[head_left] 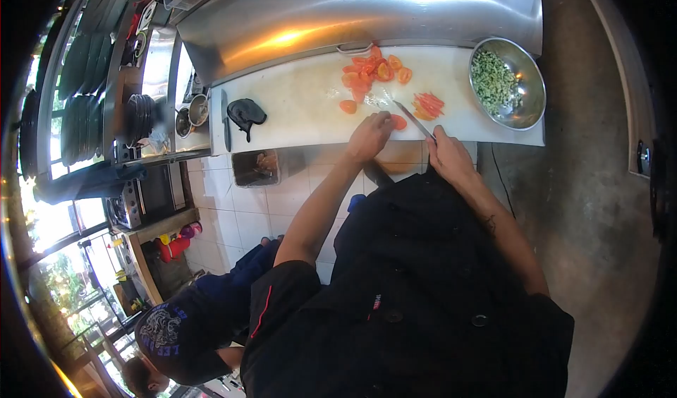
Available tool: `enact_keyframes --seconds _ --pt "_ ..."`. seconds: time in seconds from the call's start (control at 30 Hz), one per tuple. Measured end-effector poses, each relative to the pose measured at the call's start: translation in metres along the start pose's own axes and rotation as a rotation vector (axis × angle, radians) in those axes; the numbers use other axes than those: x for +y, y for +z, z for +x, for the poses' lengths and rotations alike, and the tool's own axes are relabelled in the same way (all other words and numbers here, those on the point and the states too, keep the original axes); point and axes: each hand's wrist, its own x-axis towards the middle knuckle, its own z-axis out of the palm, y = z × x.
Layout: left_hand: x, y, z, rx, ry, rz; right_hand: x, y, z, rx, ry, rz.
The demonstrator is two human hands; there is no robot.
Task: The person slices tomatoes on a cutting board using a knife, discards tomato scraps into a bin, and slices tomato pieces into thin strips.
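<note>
My right hand (451,157) is wrapped round the handle of a kitchen knife (415,120), its blade pointing up and left over the white cutting board (296,109). Just left of the blade lies a red tomato piece (399,122). My left hand (371,135) has its fingers curled at that piece, holding it against the board. Sliced tomato strips (428,106) lie right of the blade. Farther back is a pile of tomato pieces (363,71), with one separate tomato piece (348,106) nearer me.
A metal bowl (532,105) of chopped green vegetable stands at the board's right end. Toward the left end are a black crumpled item (246,113) and another knife (226,125). Below the board sits a bin (256,169). Another person (190,324) is at lower left.
</note>
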Motion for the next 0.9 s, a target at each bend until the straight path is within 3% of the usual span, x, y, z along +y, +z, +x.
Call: enact_keyframes --seconds 0.07,0.13,0.23,0.3,0.37,0.5,0.53,0.63,0.9 --pt "0.004 -0.003 0.0 0.028 0.021 0.035 -0.003 -0.002 -0.002 0.015 -0.006 0.001" --pt "0.006 -0.003 0.003 -0.102 -0.072 -0.203 -0.001 0.003 0.0 0.015 0.008 -0.013" --pt "-0.002 0.014 0.004 -0.141 -0.065 -0.271 -0.009 0.005 0.0 0.007 0.027 -0.025" --pt "0.004 0.012 0.01 -0.166 -0.039 -0.201 -0.007 0.005 0.0 0.004 0.042 -0.026" --pt "0.013 -0.004 0.015 -0.116 0.121 0.072 0.0 0.01 0.004 -0.016 0.005 -0.015" --pt "0.023 -0.005 0.013 -0.194 0.092 0.17 0.005 0.012 0.002 -0.013 0.002 -0.009" --pt "0.023 -0.003 0.014 -0.077 0.132 0.144 0.006 0.011 0.001 0.013 0.007 -0.015" --pt "0.019 -0.002 0.011 -0.045 0.16 0.113 0.006 0.008 -0.001 0.022 0.003 -0.041" --pt "0.014 -0.003 0.012 -0.109 0.165 0.099 -0.004 0.004 -0.007 -0.048 -0.01 -0.101"
